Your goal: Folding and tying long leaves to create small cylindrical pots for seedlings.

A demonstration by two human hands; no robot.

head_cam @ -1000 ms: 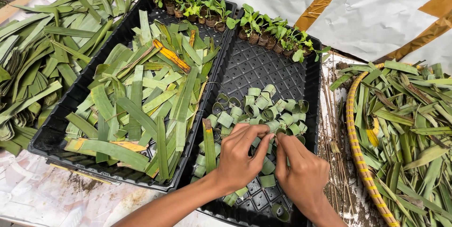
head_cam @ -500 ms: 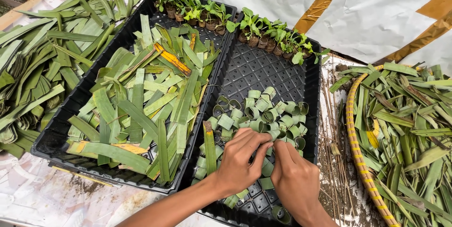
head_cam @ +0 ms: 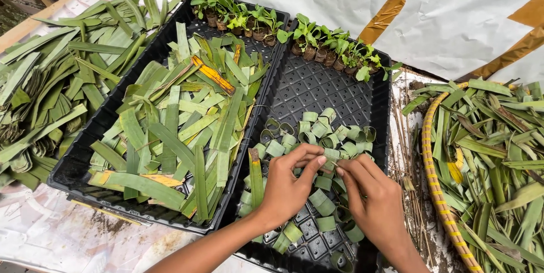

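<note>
Over the right-hand black tray (head_cam: 317, 89), both hands meet above the cluster of small leaf rings (head_cam: 317, 137); the left hand (head_cam: 286, 185) has its fingers curled and its thumb pressed toward the right hand (head_cam: 371, 199), and the two pinch one green leaf ring (head_cam: 327, 165) between their fingertips, just above the others. Half a second ago the hands lay lower and flatter, pressed down among the rings near the tray's front; now they have lifted slightly and drawn their fingertips together, which suggests, as a judgement, that a ring is being shaped or seated among its neighbours rather than merely sorted. One long leaf strip (head_cam: 256, 176) stands just left of the left hand, much as it did earlier; the left tray of cut leaf strips (head_cam: 175, 131) and the row of seedlings (head_cam: 294, 35) along the far edges look unchanged.

Exactly how the pinched ring is held is hard to make out, since the fingers cover most of it; rings beneath both palms are hidden; the tray's near edge, both forearms, the leaf pile at far left (head_cam: 45, 92) and the basket of leaves (head_cam: 487, 154) at right are cut off by the frame.
</note>
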